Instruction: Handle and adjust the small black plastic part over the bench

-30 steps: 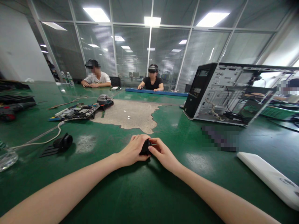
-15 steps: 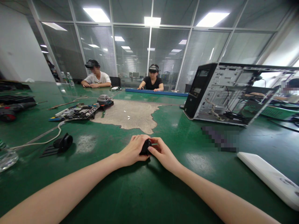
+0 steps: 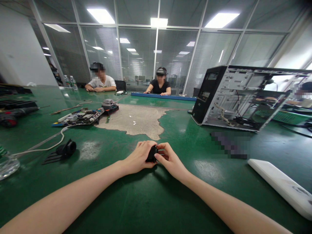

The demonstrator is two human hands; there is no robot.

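Observation:
A small black object (image 3: 151,154) sits between my two hands just above the green table (image 3: 136,204); its exact kind cannot be made out. My left hand (image 3: 136,156) wraps over it from the left, fingers on top and thumb below. From the right, the thumb and fingertips of my right hand (image 3: 172,162) grip its side. Much of the object is hidden by the fingers. A black plastic part with a round end and slats (image 3: 64,150) lies to the left of my hands.
At the left are a circuit board (image 3: 83,115), a white cable (image 3: 42,148), a power drill (image 3: 17,112) and a clear bottle (image 3: 8,167). An opened computer case (image 3: 211,94) and a white panel (image 3: 280,185) are on the right. Two people (image 3: 159,86) sit across the table.
Both hands keep almost the same hold on the black object, with only a very slight shift of the right fingers. The objects on the table stay put.

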